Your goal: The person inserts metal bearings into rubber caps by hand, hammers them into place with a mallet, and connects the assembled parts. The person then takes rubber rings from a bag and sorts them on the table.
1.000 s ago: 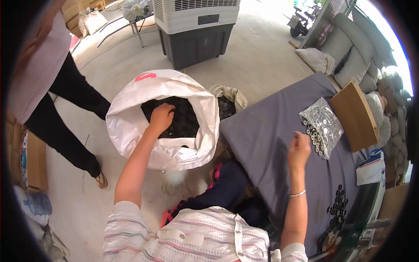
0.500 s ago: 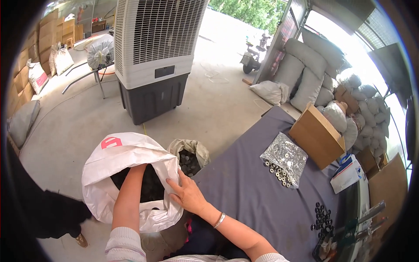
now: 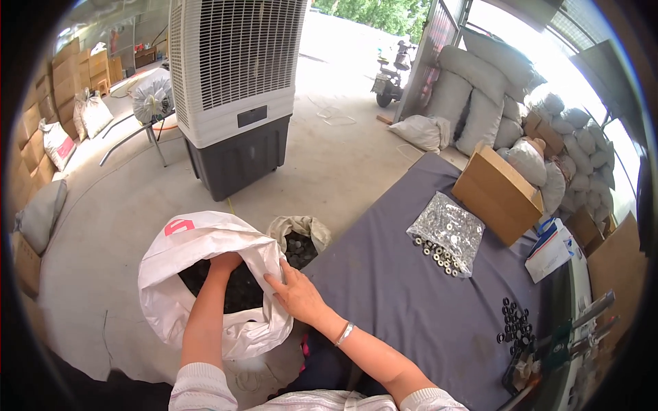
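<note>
Hands (image 3: 299, 296) in and on sack (image 3: 163, 291)

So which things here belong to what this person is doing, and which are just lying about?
In use:
- white sack, with the right hand at its rim
- dark pieces inside, with the left hand reaching in

Untouched, so apparently just lying about:
- clear bag
- black rings
- cardboard box
- vented floor unit
</note>
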`<state>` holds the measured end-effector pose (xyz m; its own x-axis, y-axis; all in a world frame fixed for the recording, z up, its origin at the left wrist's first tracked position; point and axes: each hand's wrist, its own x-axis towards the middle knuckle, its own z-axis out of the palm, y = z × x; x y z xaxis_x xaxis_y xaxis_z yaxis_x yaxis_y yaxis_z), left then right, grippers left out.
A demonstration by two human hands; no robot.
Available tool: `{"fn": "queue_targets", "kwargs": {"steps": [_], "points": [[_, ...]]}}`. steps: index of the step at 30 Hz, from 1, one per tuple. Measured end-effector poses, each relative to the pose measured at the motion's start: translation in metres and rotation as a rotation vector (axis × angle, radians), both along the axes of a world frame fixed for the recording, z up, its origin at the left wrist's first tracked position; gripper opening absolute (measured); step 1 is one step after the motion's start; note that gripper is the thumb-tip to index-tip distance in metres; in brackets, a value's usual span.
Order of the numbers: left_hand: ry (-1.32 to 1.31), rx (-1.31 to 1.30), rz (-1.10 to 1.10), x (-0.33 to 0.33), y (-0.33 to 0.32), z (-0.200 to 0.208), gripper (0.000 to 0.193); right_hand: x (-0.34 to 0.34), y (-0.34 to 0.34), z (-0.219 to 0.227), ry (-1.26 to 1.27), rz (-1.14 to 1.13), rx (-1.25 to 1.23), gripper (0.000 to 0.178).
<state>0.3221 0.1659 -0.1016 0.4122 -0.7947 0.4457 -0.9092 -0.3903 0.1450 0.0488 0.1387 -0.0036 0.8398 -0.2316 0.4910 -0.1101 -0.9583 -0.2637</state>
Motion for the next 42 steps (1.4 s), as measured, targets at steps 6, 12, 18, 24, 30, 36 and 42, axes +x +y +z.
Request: {"fn": "queue_targets", "kwargs": {"steps": [6, 12, 18, 24, 30, 36, 42], "points": [[0.212, 0.375, 0.28, -0.038, 0.05, 0.047, 0.046, 0.001, 0.012, 0.004, -0.097, -0.009, -0.097, 0.044], [0.31, 0.042, 0.169, -0.026, 0.089, 0.046, 0.045, 0.004, 0.035, 0.011, -0.341, 0.131, -0.047, 0.044], [0.397, -0.08, 0.47, 0.003, 0.126, 0.009, 0.052, 0.07, 0.083, -0.013, -0.043, 0.086, 0.554, 0.052], [0.351, -0.035, 0.482, 0.004, 0.108, -0.008, 0.061, 0.13, 0.054, -0.069, 0.229, -0.199, 0.805, 0.07], [0.512, 0.056, 0.48, 0.003, 0.1, 0.006, 0.065, 0.158, 0.034, -0.099, -0.036, -0.167, 0.878, 0.069], [0.485, -0.052, 0.318, -0.006, 0.098, -0.005, 0.062, 0.169, 0.031, -0.117, -0.147, -0.023, 1.045, 0.054], [0.469, -0.047, 0.324, -0.02, 0.091, 0.002, 0.056, 0.166, 0.029, -0.119, -0.162, -0.045, 1.094, 0.049]]}}
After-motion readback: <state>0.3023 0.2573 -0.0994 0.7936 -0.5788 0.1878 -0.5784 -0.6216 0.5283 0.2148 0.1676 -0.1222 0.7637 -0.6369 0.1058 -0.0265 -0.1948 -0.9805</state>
